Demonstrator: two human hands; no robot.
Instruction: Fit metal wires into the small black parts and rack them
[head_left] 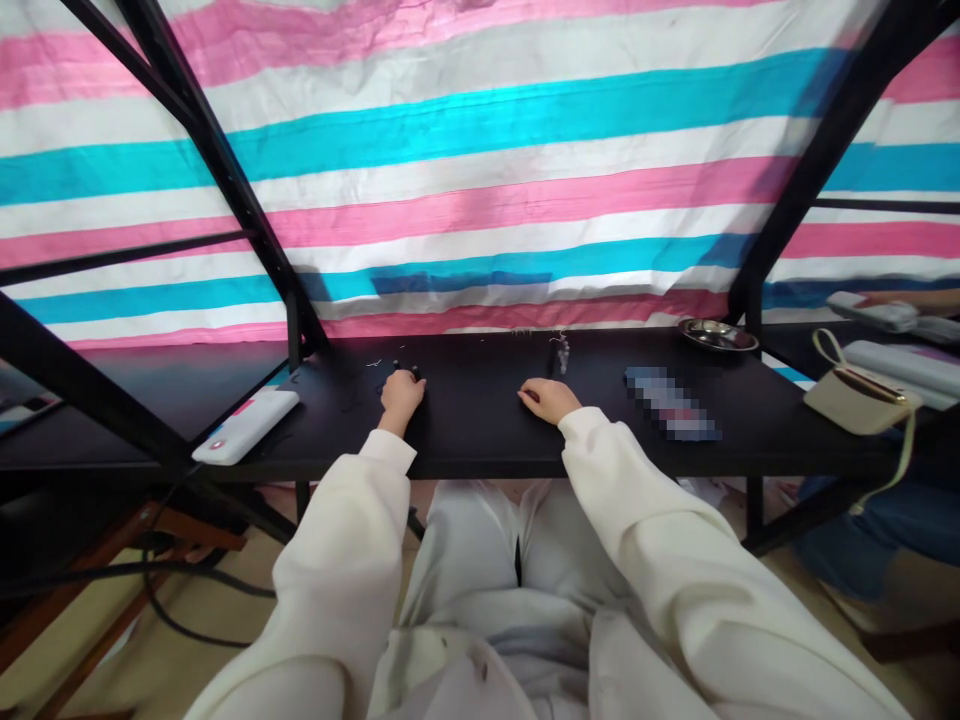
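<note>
- Resting on a black tabletop [480,435], the person's left hand [401,395] curls narrowly over small dark pieces [405,372]; this view cannot show whether it grips them.
- Right hand [550,400] lies just right of centre, fingers loosely bent toward the tabletop, with nothing visible in it. Nearest to it stands a slim dark item with a pale, beaded top [559,352], too small to identify.
- Fine scraps [373,363] lie scattered near the far edge, beyond the left hand.
- State of the work: the dark pieces sit under the left hand and apart from the steel dish [718,335] at the far right of the table. The dish's contents cannot be made out.
- Also on the table: a white power bank [244,426] at the left and a pixelated, obscured flat object [670,403] at the right.
- Nearby: a beige handbag [861,395] with a pale strap hangs at the table's right end. A co-worker's hand [874,305] rests on a white device [870,310] beyond it.
- Behind: a pink, turquoise and white striped tarpaulin [480,180] hangs past a black metal frame [217,170].
</note>
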